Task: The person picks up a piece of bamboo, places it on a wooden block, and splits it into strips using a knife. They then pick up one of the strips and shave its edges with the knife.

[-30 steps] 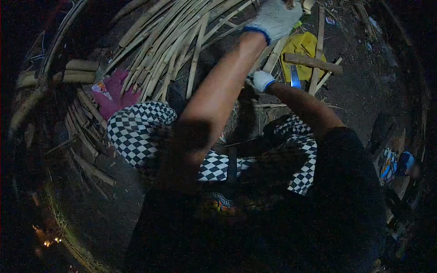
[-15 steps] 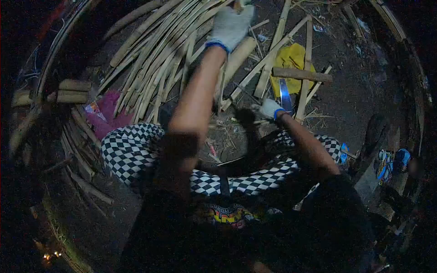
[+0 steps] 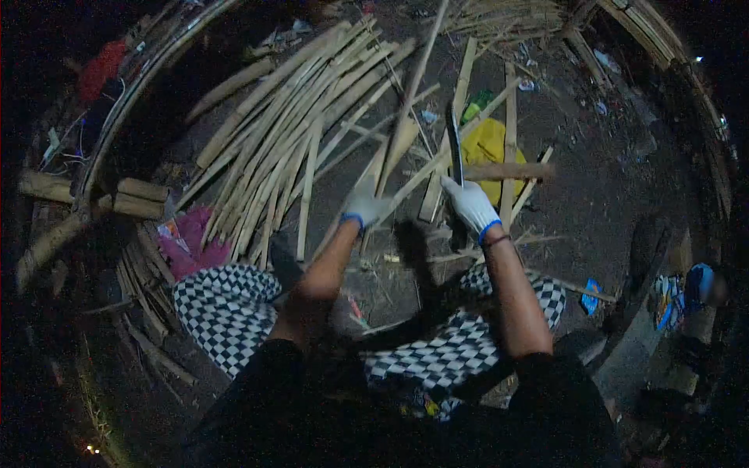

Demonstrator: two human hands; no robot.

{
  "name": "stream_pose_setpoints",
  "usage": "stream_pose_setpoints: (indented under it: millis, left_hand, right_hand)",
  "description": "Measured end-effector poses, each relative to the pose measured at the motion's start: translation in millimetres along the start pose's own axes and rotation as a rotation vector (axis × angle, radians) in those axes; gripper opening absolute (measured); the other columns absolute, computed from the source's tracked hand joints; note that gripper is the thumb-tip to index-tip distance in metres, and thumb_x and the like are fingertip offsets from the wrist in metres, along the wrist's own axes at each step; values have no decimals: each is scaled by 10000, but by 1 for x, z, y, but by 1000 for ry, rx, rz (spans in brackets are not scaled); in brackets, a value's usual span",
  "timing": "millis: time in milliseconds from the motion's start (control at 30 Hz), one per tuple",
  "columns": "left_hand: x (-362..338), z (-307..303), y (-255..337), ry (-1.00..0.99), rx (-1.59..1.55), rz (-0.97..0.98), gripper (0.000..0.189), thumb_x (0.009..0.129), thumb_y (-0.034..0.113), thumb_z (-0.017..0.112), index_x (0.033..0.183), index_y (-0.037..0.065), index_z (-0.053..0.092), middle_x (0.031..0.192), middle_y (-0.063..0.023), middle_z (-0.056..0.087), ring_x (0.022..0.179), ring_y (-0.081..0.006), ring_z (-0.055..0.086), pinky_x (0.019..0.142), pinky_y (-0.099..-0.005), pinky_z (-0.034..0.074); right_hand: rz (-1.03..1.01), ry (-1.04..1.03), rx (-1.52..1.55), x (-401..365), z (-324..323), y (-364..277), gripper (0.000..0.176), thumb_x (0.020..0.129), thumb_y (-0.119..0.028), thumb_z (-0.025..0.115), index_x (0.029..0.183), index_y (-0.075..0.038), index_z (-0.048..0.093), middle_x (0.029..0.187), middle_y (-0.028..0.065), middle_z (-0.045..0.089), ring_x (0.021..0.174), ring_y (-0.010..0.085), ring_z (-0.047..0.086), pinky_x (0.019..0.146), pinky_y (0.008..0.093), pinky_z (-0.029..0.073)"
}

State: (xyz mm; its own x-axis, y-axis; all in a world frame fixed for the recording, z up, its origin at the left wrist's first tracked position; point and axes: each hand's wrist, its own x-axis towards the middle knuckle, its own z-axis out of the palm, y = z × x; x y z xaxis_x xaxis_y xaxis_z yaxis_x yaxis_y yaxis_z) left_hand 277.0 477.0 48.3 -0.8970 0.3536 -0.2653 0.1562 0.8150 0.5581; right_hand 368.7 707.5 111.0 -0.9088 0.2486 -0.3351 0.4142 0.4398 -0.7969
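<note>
My left hand (image 3: 368,204), in a white glove with a blue cuff, is closed round the lower part of a long bamboo strip (image 3: 421,66). The strip stands steeply and runs out past the top edge of the view. A large knife (image 3: 455,148) points upward from my right hand (image 3: 473,207), also gloved in white, with the fingers wrapped round its handle. Glove and fist hide the handle. The blade is a little to the right of the strip, apart from it. Beneath lie crossed bamboo pieces (image 3: 431,191) and a thick bamboo length (image 3: 402,144).
A big pile of split bamboo strips (image 3: 289,125) spreads at the left. To the right, a short wooden stick (image 3: 511,171) lies across a yellow bag (image 3: 485,148). Magenta cloth (image 3: 191,242) lies by my checkered left trouser leg (image 3: 226,312). Bamboo poles (image 3: 47,187) rest farther left.
My left hand has come down and closer to me, now with an upright bamboo strip. My right hand has turned the knife more upright and shifted slightly. The view has tilted a little.
</note>
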Motion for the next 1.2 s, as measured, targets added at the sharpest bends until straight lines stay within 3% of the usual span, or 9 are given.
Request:
stream_pose_setpoints:
  millis: [67,133,167,300,467,600,800,900,1200]
  left_hand:
    - [16,60,-35,-220,146,-20,940,707,470,722,1393,-2,285,1368,-260,386,1273,-380,380,1054,-416,319]
    - [13,86,-27,-109,237,9,905,711,398,728,1400,20,279,1373,-247,381,1286,-373,362,1056,-433,310]
    - [12,98,-20,-49,287,2,883,714,361,729,1399,29,283,1369,-240,386,1286,-372,359,1053,-445,309]
    - [14,152,-29,257,440,-86,721,715,261,713,1316,44,379,1277,-198,459,1211,-383,417,970,-494,367]
    - [13,145,-20,161,304,-254,477,714,210,686,1117,63,474,1167,-164,488,1129,-355,478,862,-474,425]
    - [39,174,-61,186,141,-364,352,768,177,597,1088,41,547,1047,-236,587,973,-388,590,824,-487,456]
    - [30,188,-64,211,292,-269,375,818,358,624,1092,104,586,1025,-103,613,987,-262,580,799,-425,482]
    - [47,212,-88,54,50,-331,507,786,426,660,1200,161,536,1117,-142,581,1075,-273,556,907,-497,424]
    - [42,190,-69,-128,255,-202,354,782,320,604,1034,72,603,1018,-206,610,992,-322,593,852,-475,456]
  right_hand:
    - [96,6,487,-24,-24,-42,401,894,-403,549,750,-29,555,562,25,486,469,153,498,448,323,399]
    - [-48,78,386,-36,-45,-64,358,900,-365,556,761,-35,560,579,12,487,463,136,477,442,293,389]
    - [44,5,492,-32,-47,-56,427,915,-399,519,756,-5,561,592,42,560,522,123,507,494,289,394]
    - [27,-11,720,-44,-61,-76,323,919,-335,556,753,-60,525,567,21,514,462,123,501,434,270,382]
    - [39,-59,851,-49,-66,-74,301,921,-311,553,748,-67,526,568,21,509,450,130,483,429,275,384]
    - [131,1,887,-54,-71,-78,291,902,-325,584,783,-66,526,571,22,494,436,135,475,414,265,389]
    - [123,4,1003,-50,-76,-76,261,905,-315,582,794,-88,519,567,19,488,419,149,464,396,279,403]
    - [152,-9,1028,-51,-77,-77,263,906,-320,580,788,-96,511,562,15,481,419,151,465,395,282,411]
    - [150,-91,1135,-43,-72,-80,204,917,-283,564,829,-107,510,559,3,466,420,156,455,392,300,406]
